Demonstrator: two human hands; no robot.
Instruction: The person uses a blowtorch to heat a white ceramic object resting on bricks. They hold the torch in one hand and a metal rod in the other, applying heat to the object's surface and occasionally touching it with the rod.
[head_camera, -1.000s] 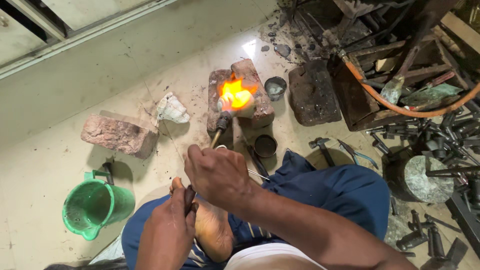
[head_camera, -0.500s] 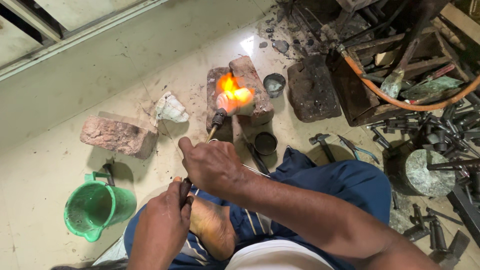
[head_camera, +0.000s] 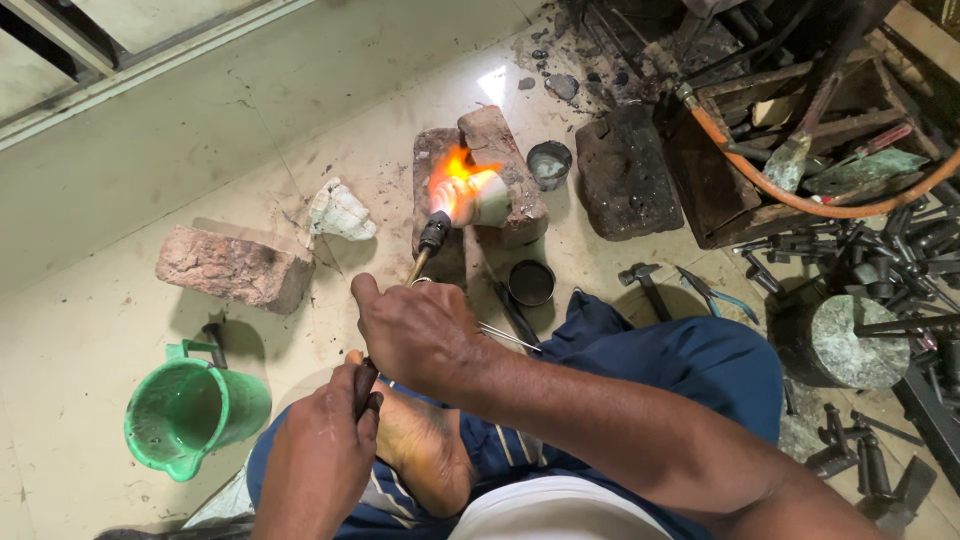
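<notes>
Brass-tipped blowtorch (head_camera: 432, 238) flaming onto glowing white crucible (head_camera: 487, 195) between reddish bricks (head_camera: 505, 165), right hand (head_camera: 415, 330) fingers wrapped around it, left hand (head_camera: 318, 462) fingers gripping dark handle (head_camera: 363, 385), bare floor (head_camera: 120, 200) open leftward

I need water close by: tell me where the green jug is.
In the head view the green jug stands on the floor at lower left, just left of the left hand and below the loose brick.

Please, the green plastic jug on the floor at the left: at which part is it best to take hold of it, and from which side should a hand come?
Probably at the green jug's handle, the angular loop on its upper rim toward the loose brick. It stands upright with its mouth open and spout nearest the camera, so a grip closing round that handle from above looks easiest. The left hand is nearest.
</notes>
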